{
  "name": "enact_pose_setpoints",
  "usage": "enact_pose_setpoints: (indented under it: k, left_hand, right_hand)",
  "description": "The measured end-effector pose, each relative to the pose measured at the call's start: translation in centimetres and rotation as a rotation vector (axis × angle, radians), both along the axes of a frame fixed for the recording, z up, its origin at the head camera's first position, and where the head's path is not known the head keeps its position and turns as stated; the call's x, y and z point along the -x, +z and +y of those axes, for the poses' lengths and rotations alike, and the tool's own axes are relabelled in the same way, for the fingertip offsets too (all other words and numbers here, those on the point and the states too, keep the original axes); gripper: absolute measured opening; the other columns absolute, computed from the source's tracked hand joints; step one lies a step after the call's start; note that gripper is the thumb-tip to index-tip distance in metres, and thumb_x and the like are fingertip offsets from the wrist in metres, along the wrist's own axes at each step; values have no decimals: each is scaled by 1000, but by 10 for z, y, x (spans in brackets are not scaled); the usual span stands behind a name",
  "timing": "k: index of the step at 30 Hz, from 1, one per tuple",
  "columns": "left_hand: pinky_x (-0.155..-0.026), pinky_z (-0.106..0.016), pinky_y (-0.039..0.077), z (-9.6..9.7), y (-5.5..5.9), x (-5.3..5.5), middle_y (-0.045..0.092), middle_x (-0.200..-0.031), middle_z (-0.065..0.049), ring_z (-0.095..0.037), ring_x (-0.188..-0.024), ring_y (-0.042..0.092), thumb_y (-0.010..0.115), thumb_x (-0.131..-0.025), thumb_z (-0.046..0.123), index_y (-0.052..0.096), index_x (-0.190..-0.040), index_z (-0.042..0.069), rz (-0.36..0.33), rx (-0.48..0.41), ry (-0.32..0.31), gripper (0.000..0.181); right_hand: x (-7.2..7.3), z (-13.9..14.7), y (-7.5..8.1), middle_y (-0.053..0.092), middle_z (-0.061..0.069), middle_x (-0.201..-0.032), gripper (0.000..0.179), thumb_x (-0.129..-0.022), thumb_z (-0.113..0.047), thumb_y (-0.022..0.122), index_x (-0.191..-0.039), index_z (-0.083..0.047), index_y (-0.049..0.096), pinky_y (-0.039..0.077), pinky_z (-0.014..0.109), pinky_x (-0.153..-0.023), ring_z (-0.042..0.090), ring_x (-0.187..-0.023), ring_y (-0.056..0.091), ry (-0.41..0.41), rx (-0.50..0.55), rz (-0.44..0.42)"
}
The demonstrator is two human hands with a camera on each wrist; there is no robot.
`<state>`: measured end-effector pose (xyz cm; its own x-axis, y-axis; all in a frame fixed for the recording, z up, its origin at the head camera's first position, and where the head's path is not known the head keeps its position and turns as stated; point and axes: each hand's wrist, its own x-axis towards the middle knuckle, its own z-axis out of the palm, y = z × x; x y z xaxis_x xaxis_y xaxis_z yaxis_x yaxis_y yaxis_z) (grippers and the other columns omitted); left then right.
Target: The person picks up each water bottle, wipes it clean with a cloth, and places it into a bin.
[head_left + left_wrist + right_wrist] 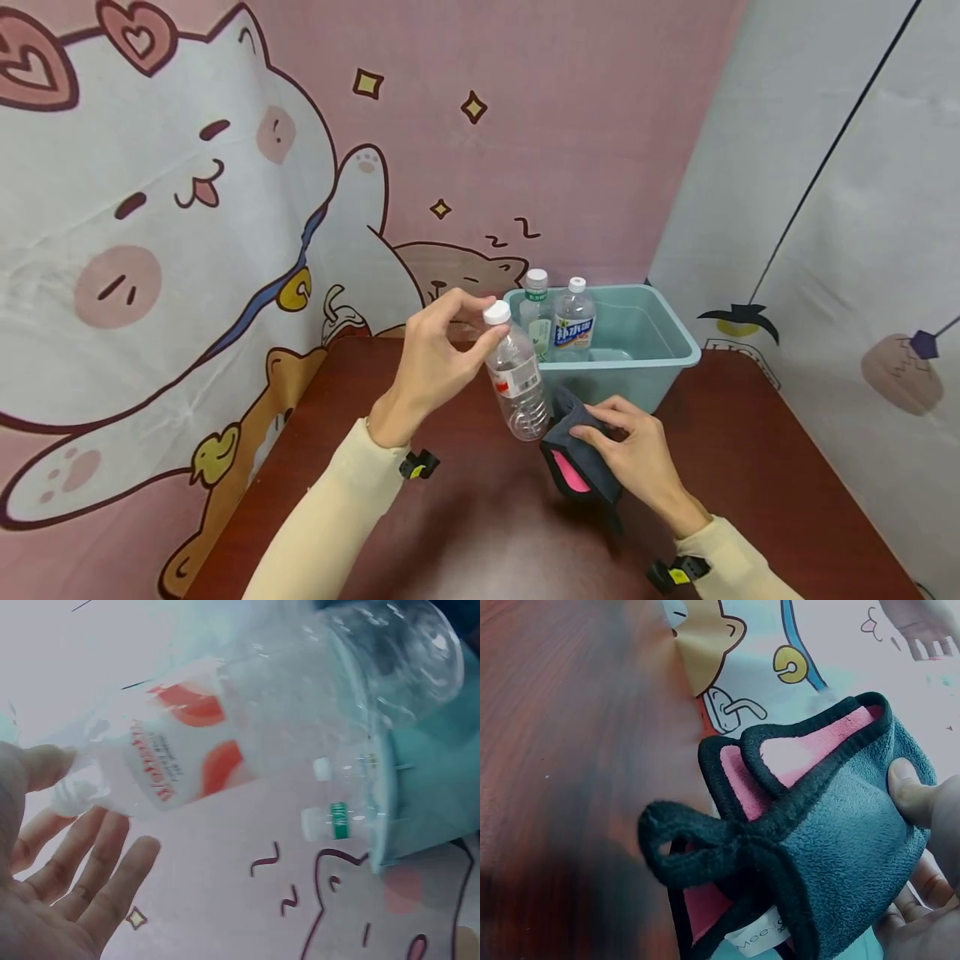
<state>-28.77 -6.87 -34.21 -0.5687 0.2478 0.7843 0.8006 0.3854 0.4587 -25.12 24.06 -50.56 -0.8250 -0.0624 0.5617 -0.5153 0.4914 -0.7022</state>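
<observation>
My left hand (442,354) pinches a clear plastic bottle (517,379) by its white cap, thumb on one side and fingers on the other. The bottle hangs tilted over the table, its base close to the cloth. In the left wrist view the bottle (247,727) shows a white label with red shapes. A folded grey cloth (581,442) with black edging and pink inside is gripped by my right hand (633,446). In the right wrist view the cloth (855,825) has a black hanging loop and a small white tag, and the right thumb presses on its grey face.
A light blue plastic bin (618,383) stands at the back of the dark red-brown table (480,533). Inside it are a green-labelled bottle (536,312) and a blue-and-white-labelled bottle (574,321), both upright with white caps. A printed cartoon curtain (585,117) hangs behind the table.
</observation>
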Motion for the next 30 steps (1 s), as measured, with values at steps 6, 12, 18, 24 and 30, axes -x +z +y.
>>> enact_pose_setpoints:
  k: [6,12,18,24,30]
  left_hand:
    - [-78,-40,74,16,28,18,84,-109,-13,-22,-90,83,91,-102,15,76,-124,0,113,-86,15,30]
    - [-81,-34,74,42,42,36,82,-121,-17,-25,-95,84,89,-104,14,72,-124,-2,144,-109,6,31]
    - [-87,-19,69,80,46,56,82,-121,-17,-24,-98,82,87,-106,15,71,-124,-2,137,-57,15,29]
    - [-95,-15,66,115,42,73,80,-124,-15,-22,-106,82,83,-110,17,68,-130,0,92,45,4,30]
    - [-98,-11,63,139,34,89,78,-130,-13,-20,-109,81,78,-113,16,67,-143,3,-5,128,-1,35]
  right_hand:
    - [-4,5,-6,81,-5,-103,31,-90,-9,102,-120,-12,92,53,14,-66,3,-76,64,-20,-1,3]
    - [-7,8,-10,81,-7,-101,31,-91,-11,102,-120,-14,93,52,15,-66,2,-76,62,-43,-4,-23]
    - [-10,10,-13,80,-8,-100,29,-92,-13,102,-119,-16,93,51,16,-65,2,-76,61,-45,-6,-38]
    - [-13,10,-13,81,-9,-102,29,-92,-15,101,-120,-17,93,51,16,-65,2,-79,63,-34,-6,-43]
    - [-17,10,-16,82,-8,-104,29,-93,-14,101,-120,-17,92,57,16,-66,1,-81,70,-20,12,-64]
